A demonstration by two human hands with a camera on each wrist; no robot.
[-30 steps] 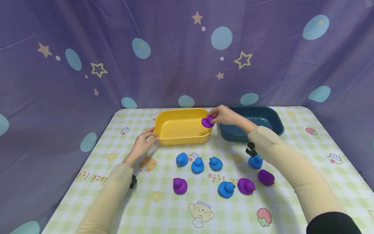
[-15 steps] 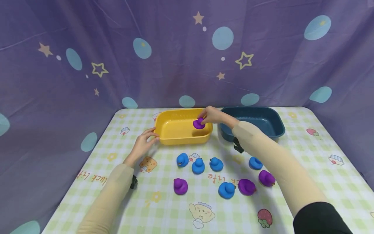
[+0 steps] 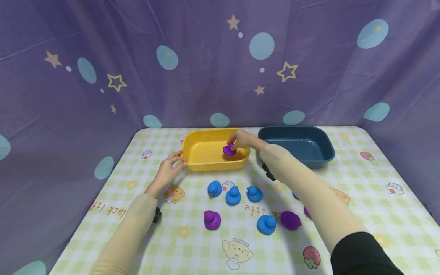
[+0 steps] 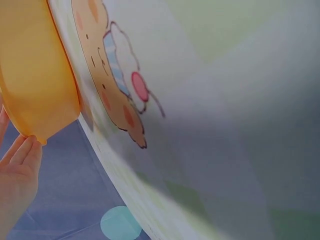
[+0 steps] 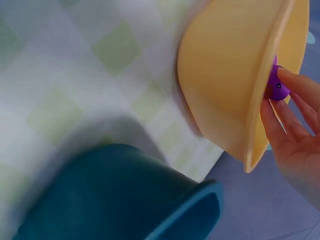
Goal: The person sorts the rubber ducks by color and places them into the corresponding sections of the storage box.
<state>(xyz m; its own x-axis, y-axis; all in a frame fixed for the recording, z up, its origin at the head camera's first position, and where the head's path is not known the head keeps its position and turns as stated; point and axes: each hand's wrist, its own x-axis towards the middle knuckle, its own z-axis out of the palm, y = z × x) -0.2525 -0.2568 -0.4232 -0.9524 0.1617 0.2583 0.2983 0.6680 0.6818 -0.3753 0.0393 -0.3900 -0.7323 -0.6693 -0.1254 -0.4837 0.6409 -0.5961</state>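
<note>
Right hand [image 3: 240, 139] has a fingertip grip on a small purple rubber duck [image 3: 229, 149], low inside the yellow plastic tub [image 3: 206, 165] at frame centre. Left hand [image 3: 168, 168], fingers curled, grips the tub's edge. Placing step; next it just needs letting go.

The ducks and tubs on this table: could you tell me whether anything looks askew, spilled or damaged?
Nothing stands out: the yellow tub and blue tub sit level, and the loose ducks stand upright.

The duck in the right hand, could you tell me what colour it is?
Purple duck; the head view shows it best.
</note>
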